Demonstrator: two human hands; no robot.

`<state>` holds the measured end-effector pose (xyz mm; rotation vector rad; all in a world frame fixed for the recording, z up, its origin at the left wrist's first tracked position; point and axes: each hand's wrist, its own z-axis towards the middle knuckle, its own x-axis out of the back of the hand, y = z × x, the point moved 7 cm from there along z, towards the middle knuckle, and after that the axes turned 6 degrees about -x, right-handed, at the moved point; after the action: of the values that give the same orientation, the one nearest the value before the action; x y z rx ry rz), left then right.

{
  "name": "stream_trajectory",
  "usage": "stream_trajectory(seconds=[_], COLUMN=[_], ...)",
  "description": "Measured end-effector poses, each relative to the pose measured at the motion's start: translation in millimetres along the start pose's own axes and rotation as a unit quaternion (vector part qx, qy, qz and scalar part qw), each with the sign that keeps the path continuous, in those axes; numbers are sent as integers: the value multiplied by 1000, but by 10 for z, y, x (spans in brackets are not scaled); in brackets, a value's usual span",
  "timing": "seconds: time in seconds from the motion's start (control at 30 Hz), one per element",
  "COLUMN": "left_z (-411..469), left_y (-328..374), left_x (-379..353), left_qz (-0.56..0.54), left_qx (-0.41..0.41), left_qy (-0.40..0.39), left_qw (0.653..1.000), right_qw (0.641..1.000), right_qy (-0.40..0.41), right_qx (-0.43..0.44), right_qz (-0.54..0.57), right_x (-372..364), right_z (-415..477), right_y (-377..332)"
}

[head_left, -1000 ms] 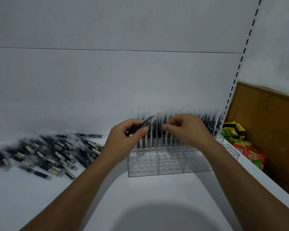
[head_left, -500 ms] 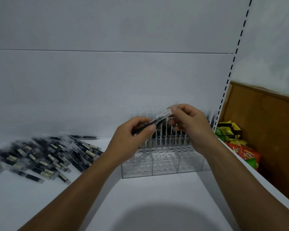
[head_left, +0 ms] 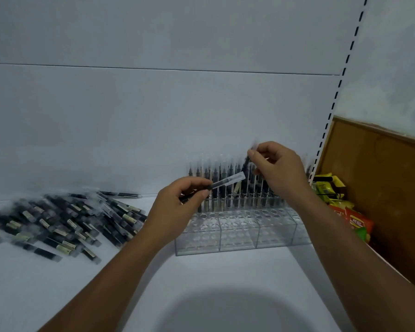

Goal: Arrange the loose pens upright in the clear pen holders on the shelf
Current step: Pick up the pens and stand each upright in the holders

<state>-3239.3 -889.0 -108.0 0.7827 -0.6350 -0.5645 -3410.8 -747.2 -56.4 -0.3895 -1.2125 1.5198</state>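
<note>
A heap of loose black pens (head_left: 65, 219) with clear caps lies on the white shelf at the left. Clear pen holders (head_left: 240, 232) stand in a row at the middle. Their back rows hold several upright pens (head_left: 216, 188), and the front holes stand open. My left hand (head_left: 180, 207) grips a black pen (head_left: 228, 183) that points up and to the right. My right hand (head_left: 278, 168) pinches another pen (head_left: 248, 161) by its top, nearly upright above the back rows of the holders.
The white back panel rises behind the holders. A slotted upright (head_left: 331, 121) runs along the right. Beyond it lie bright snack packets (head_left: 345, 212) against a brown wooden board (head_left: 381, 183). Bare white shelf (head_left: 225, 283) lies in front of the holders.
My right hand has drawn one pen away from my left hand, lifted it and turned it nearly upright over the back rows. My left hand still keeps a pen.
</note>
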Motion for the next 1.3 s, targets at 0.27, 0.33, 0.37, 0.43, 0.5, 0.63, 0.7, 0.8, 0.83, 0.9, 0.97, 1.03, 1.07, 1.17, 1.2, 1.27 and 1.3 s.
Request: stream_trajectory(seconds=[0.27,0.33,0.37,0.43,0.5,0.63,0.7,0.8,0.83,0.9,0.97,1.03,1.07,1.17,1.2,1.27,1.3], left_z=[-64,-81,-85,-87,-87,-101,-114,-132,-135,-137,-137,-136,-139,-142,-141,-140,-143], left_y=[64,81,93,115,126,141,146,160,165,168,168,148,139,128,130,140,142], left_x=[52,28,19,-1,-11,-3,1,1,12,34,38,27,21,27,35,42,41], left_qz=[23,39,46,62,75,74,72,62,55,43,41,38,36,28,25,23,23], left_qx=[-46,-57,-62,-75,-86,-92,-92,-90,-90,-86,-82,-77,-74,-70,-70,-74,-76], left_qy=[25,21,19,13,10,16,19,21,26,33,32,30,28,31,33,35,35], left_qw=[998,997,997,995,993,993,993,994,994,995,995,996,996,997,997,996,996], right_qw=[996,995,996,996,994,991,990,990,991,989,982,982,982,981,982,989,993], right_qy=[-56,-68,-66,-55,-38,-15,-21,-52,-63,-70,-72,-75,-76,-69,-54,-41,-67], right_qx=[13,10,10,17,34,49,57,70,68,52,37,26,23,29,35,41,39], right_qz=[-70,-67,-61,-67,-101,-126,-130,-108,-97,-121,-169,-171,-169,-178,-177,-134,-91], right_x=[-230,-287,-296,-293,-280,-290,-321,-357,-367,-383,-407,-408,-396,-313,-257,-139,-124], right_z=[-7,-30,-38,-43,-40,-49,-52,-69,-69,-57,-57,-59,-71,-152,-179,-226,-252], right_y=[126,179,186,181,159,126,96,50,57,119,175,187,178,165,150,106,79])
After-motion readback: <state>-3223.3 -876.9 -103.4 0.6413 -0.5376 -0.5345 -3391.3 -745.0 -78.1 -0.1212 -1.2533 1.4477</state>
